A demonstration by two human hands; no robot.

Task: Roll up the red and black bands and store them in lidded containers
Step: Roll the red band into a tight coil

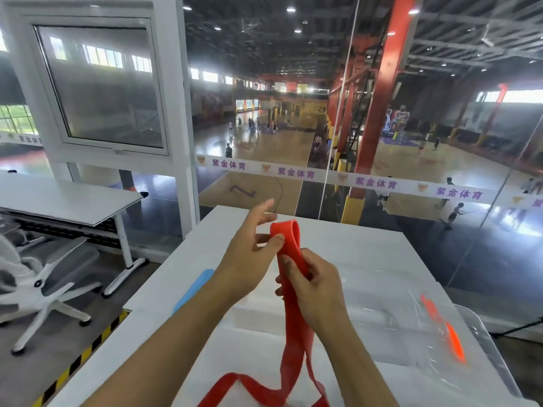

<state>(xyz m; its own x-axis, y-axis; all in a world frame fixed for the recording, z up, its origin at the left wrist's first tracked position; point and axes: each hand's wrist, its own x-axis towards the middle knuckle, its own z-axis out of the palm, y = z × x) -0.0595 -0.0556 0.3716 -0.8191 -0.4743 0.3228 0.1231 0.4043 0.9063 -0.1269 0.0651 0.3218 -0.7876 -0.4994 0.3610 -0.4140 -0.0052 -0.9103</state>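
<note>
Red rubbery band (289,251) stood looped above the fingers: the left hand (249,259) pressed its thumb against the loop's left edge with the other fingers spread loose, while the right hand (311,284) curled round the doubled strip just below. One band showed, trailing down onto the white table (352,248); beside it lay one clear container (484,342) with an orange clip (443,327), and one blue lid (194,289) lay left.
</note>
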